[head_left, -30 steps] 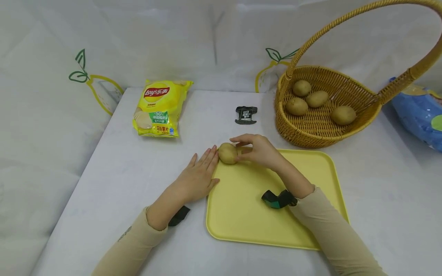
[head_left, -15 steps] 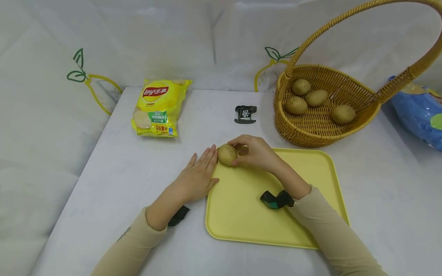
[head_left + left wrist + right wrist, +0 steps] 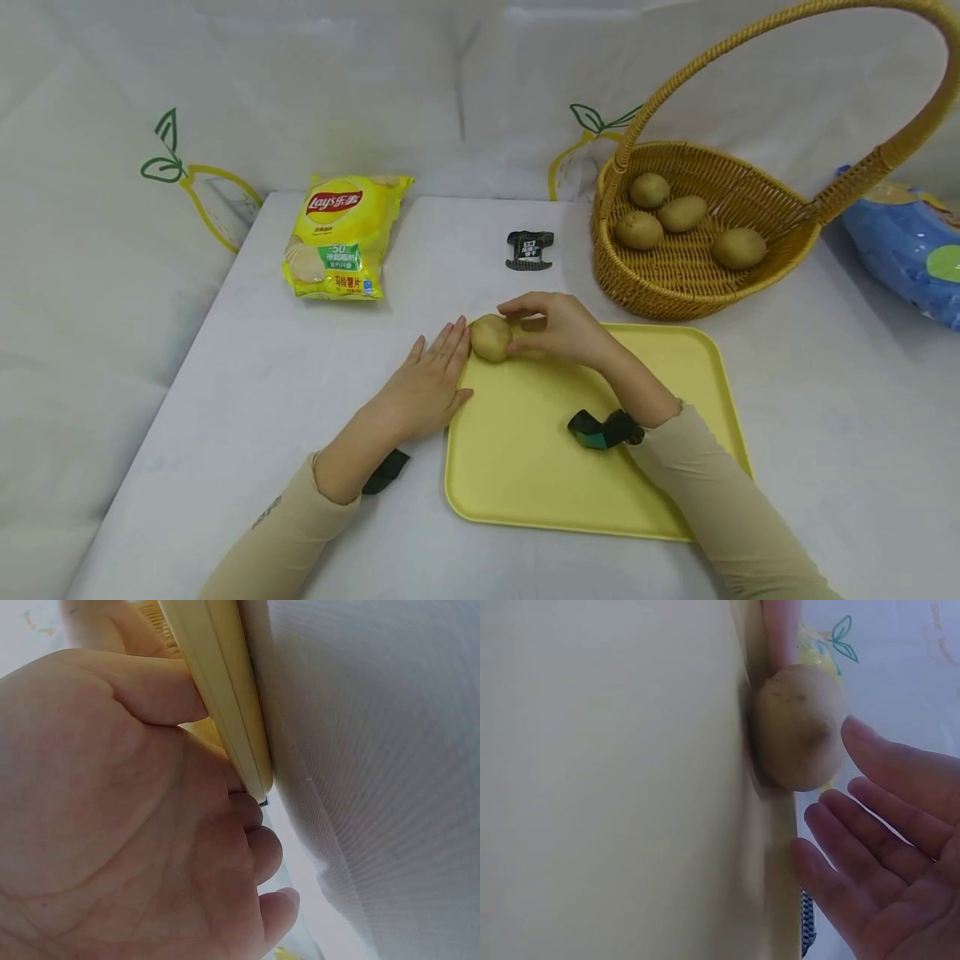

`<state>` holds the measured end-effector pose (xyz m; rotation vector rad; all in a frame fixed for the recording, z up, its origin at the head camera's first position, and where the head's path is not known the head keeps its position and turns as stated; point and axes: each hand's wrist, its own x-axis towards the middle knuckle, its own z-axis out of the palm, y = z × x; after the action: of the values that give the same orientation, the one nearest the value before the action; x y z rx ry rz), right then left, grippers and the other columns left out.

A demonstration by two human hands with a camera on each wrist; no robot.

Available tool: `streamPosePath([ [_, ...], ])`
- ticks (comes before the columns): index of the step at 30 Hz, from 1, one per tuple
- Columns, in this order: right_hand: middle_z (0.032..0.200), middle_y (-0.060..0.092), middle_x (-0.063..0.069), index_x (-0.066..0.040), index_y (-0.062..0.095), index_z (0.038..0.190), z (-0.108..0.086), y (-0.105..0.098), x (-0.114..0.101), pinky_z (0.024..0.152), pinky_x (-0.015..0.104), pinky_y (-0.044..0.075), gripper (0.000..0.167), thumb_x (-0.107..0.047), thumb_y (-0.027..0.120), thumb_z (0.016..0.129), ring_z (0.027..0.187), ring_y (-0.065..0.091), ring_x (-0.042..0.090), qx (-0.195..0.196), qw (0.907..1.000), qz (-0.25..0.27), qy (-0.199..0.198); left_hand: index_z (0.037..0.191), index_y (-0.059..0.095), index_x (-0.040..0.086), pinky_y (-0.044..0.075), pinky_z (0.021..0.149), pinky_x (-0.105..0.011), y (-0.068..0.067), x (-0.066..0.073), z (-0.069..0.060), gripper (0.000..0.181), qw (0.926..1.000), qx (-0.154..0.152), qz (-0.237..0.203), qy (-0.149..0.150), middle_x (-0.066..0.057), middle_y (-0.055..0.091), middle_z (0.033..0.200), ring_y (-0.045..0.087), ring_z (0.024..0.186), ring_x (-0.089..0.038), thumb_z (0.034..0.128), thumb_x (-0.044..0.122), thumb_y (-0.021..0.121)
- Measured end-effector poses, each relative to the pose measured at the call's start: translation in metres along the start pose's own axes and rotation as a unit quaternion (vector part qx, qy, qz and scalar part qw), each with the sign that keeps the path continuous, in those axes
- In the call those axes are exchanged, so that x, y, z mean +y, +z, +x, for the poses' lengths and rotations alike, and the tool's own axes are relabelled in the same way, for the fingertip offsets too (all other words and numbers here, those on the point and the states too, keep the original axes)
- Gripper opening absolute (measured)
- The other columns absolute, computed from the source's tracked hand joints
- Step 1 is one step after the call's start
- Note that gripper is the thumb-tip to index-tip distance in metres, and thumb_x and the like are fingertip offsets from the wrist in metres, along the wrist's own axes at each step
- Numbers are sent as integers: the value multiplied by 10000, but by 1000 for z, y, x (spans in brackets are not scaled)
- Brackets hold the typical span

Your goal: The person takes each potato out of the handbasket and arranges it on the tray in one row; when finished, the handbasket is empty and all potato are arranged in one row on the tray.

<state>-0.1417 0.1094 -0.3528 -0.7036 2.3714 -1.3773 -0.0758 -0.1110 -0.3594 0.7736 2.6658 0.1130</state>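
Presently I find one potato (image 3: 491, 337) at the far left corner of the yellow tray (image 3: 525, 450), set between two hands. From my remote station I record the left hand (image 3: 423, 392) first: its fingers are straight and together along the tray's left side, the thumb spread away, nothing gripped. In the left wrist view I note that thumb meeting the tray's edge. The fingertips lie right beside the potato; whether they touch it I cannot tell from the head view.

Next, the right hand (image 3: 566, 333). Its fingers are parted and gently bent, the spread facing the potato's right side. The right wrist view shows a gap between most of the fingers and the potato, with one fingertip close to its surface; I see no grip, and contact there I cannot confirm.

Around the work, I log the following on the white table (image 3: 202, 433): a yellow Lay's bag (image 3: 341, 237) at the back left; a small black packet (image 3: 529, 252) beyond the tray; and a wicker basket (image 3: 637, 290) at the back right, holding four potatoes (image 3: 682, 214). Farther right sits a blue bag (image 3: 903, 250), partly cut by the frame edge.
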Motion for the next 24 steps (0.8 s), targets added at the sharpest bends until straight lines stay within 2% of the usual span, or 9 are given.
streamPosePath([
  [5,1163,621,228,77,616,1168,-5,-12,-4,898,391,488,405,10,737,787,1077,599,334,234,9996,69,-130,1488,54,-45,91,1124,-504,0,0,-1,699,10000,37,-56,45,-169,-49,1559,-11,1430,-282,1012,330,402],
  [8,1141,624,243,80,627,1146,-11,-22,-7,907,405,479,355,28,712,805,1072,593,345,395,9985,169,-335,1486,53,-49,98,1122,-507,1,-1,-3,695,9999,66,-58,60,-176,-48,1557,-9,1429,-289,1013,323,400],
  [10,1133,623,243,86,629,1135,-17,-32,-10,890,382,491,332,50,695,812,1064,590,363,493,9975,283,-421,1484,57,-55,100,1121,-510,1,-1,-4,693,9999,97,-73,70,-182,-41,1556,-7,1429,-294,1013,317,403],
  [12,1112,631,230,90,633,1124,-25,-42,-14,847,336,513,315,74,682,813,1020,624,295,623,9961,264,-574,1482,60,-61,101,1120,-512,1,-1,-5,693,9999,122,-83,77,-186,-35,1556,-4,1428,-298,1012,312,407],
  [17,1069,666,103,61,658,1103,-45,-73,-19,757,205,520,315,102,689,792,911,643,76,1073,9898,-112,-929,1482,55,-61,98,1122,-507,1,-1,-5,698,9999,112,-63,70,-183,-37,1558,-6,1429,-295,1012,317,406],
  [19,1071,674,55,32,671,1098,-52,-84,-19,762,182,510,314,97,693,791,926,640,78,1265,9872,-177,-954,1484,49,-56,94,1123,-505,1,-1,-4,699,9999,91,-47,64,-178,-44,1559,-12,1429,-290,1013,321,402],
  [22,1082,675,-16,-30,684,1110,-62,-99,-16,764,163,502,319,83,679,811,960,636,76,1427,9866,-111,-787,1486,48,-51,88,1125,-502,1,-1,-3,699,9999,77,-37,57,-173,-48,1560,-17,1430,-284,1013,324,400],
  [24,1074,680,-36,-23,684,1112,-67,-107,-12,762,151,497,315,85,672,817,968,635,75,1520,9857,-171,-710,1487,47,-46,82,1125,-500,1,0,-2,698,10000,53,-36,45,-169,-54,1560,-24,1430,-279,1013,326,398],
])
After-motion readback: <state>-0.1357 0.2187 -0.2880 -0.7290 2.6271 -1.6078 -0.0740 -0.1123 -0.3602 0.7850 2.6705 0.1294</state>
